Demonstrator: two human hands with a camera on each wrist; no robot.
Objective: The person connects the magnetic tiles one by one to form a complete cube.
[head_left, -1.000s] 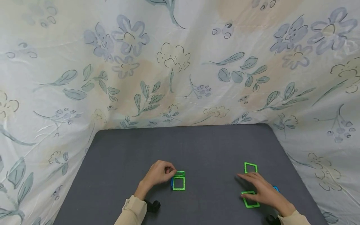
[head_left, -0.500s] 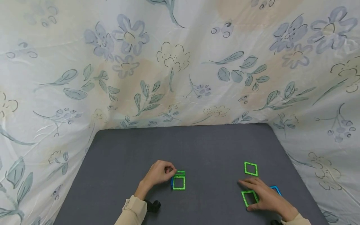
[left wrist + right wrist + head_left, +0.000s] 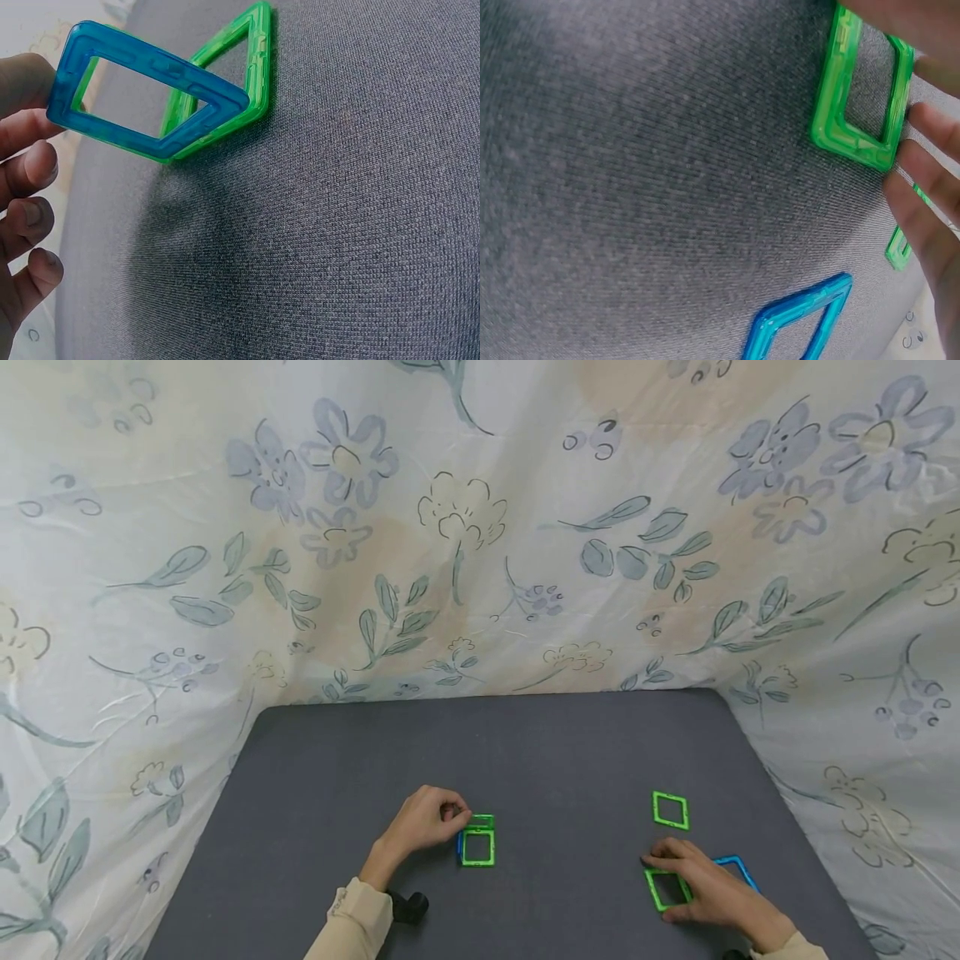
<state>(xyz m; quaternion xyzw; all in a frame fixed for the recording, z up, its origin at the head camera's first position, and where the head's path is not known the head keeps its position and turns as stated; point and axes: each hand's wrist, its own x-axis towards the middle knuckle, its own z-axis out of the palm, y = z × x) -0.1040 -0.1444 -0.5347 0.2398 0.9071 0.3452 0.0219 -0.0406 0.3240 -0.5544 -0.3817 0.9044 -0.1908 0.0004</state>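
Observation:
My left hand (image 3: 427,818) pinches the corner of a small build of square magnetic tiles. In the left wrist view a blue magnetic tile (image 3: 157,64) stands tilted up on one side of a flat green magnetic tile (image 3: 259,60). A second raised green tile (image 3: 482,821) shows at the far side of the build in the head view. My right hand (image 3: 701,885) spans a loose green magnetic tile (image 3: 667,890) on the table, thumb at the near edge and fingers curled at the far edge. Part of that tile is hidden under the hand.
Another green magnetic tile (image 3: 671,810) lies flat beyond my right hand. A blue magnetic tile (image 3: 738,867) sits right of it, partly covered by the hand. The dark grey table (image 3: 555,760) is backed by a floral cloth (image 3: 480,635).
My right hand has drawn back slightly and lowered over the near green tile, its fingers bending in. More of the blue tile and the far green tile shows. The left hand stays put.

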